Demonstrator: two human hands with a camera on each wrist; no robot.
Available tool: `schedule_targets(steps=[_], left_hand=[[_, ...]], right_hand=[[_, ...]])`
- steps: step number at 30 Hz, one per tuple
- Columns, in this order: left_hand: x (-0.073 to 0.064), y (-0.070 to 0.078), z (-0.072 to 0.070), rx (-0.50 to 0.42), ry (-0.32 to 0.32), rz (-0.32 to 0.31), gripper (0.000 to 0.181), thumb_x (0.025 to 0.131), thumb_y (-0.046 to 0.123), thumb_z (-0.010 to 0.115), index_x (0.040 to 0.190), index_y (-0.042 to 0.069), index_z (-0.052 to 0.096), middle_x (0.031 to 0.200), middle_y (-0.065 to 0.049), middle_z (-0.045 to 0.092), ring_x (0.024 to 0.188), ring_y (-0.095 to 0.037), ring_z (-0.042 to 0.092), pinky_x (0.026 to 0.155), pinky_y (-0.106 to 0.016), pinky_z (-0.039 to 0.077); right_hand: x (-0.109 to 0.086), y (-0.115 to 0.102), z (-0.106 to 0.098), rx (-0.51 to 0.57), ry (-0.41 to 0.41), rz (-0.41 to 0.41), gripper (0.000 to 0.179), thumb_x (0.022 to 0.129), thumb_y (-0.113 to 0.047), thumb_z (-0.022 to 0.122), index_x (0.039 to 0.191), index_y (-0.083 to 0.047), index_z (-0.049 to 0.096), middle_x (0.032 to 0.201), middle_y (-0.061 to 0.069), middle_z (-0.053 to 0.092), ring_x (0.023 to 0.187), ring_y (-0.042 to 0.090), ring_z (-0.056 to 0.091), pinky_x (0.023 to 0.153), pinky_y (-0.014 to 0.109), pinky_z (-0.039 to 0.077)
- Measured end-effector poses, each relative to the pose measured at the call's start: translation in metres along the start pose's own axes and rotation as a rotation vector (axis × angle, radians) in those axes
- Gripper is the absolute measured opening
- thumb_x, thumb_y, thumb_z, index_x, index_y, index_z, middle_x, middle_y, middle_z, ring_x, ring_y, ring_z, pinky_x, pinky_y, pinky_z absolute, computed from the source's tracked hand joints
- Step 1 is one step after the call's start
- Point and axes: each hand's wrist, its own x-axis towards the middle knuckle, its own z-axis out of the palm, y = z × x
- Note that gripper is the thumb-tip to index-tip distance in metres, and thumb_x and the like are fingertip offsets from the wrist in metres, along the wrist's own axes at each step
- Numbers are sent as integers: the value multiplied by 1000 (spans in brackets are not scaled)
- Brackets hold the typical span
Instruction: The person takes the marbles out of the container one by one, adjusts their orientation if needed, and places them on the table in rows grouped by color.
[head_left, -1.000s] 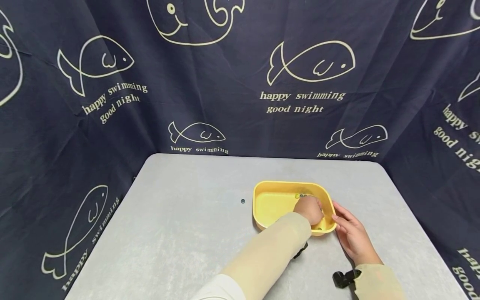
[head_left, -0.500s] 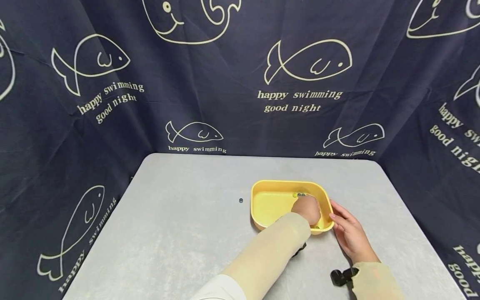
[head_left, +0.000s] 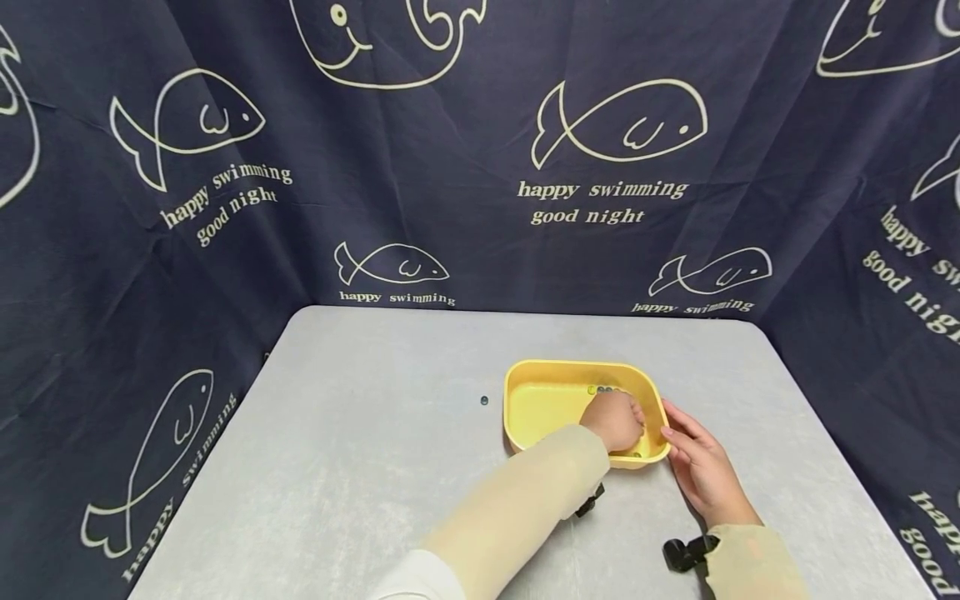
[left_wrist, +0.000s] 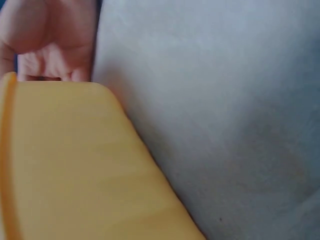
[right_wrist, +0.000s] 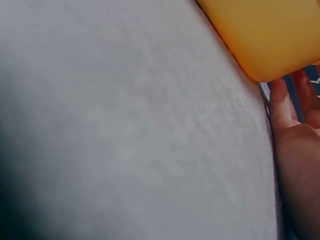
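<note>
Left hand (head_left: 613, 421) is down in the yellow tub (head_left: 543, 408), seemingly gathering marbles (head_left: 601, 390); some sit just beyond its fingers, whose grip I can't tell. Right hand (head_left: 703, 471), fingers extended, braces the tub; next probably calls for a careful pinch.

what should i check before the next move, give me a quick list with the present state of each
1. Yellow, round-cornered, plastic-looking tray sits upright on the pale grey table: ok.
2. Right-hand grip touches the tray's right end: ok.
3. Left-hand grip is inside the tray: ok.
4. What the left-hand grip holds, if anything: cannot tell, hidden from view.
5. Table left of the tray free of loose pieces: not ok, a small, dark, round bead lies there.
</note>
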Motion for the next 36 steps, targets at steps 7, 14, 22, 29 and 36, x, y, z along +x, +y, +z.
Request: schedule_targets(steps=[7, 14, 22, 29, 36], left_hand=[[-17, -9, -12, -201, -16, 114, 12, 89, 21, 79, 81, 23, 72, 76, 18, 59, 72, 2, 53, 67, -13, 43], [-32, -19, -28, -386, -45, 190, 4, 91, 16, 77, 90, 20, 76, 75, 14, 61, 69, 0, 56, 64, -16, 47], [-44, -36, -45, -536, -14, 228, 7, 92, 11, 77, 98, 13, 78, 77, 11, 63, 68, -2, 59, 63, -18, 51], [-52, -52, -58, -610, 11, 230, 8, 94, 12, 75, 100, 17, 77, 83, 11, 66, 74, -4, 61, 66, -20, 53], [-62, -75, -70, -639, 58, 233, 9, 95, 13, 75, 101, 20, 76, 86, 10, 67, 78, -5, 60, 68, -22, 54]], right_hand=[[1, 0, 2, 4, -5, 3, 48, 104, 1, 57, 152, -3, 49, 137, -8, 61, 123, 4, 59, 98, 21, 50], [0, 0, 2, -26, 0, 16, 52, 104, -1, 58, 154, 0, 43, 139, -7, 59, 124, 5, 58, 98, 21, 50], [0, 0, 1, -5, -21, -5, 48, 105, 1, 55, 152, -2, 49, 138, -9, 60, 126, 3, 57, 100, 22, 49], [-1, -1, 1, 5, -6, 0, 49, 103, 2, 57, 152, -2, 49, 138, -9, 61, 125, 3, 58, 100, 23, 49], [-1, -3, 2, 0, 22, 29, 51, 103, 1, 59, 152, -3, 48, 137, -11, 61, 124, 3, 58, 99, 22, 49]])
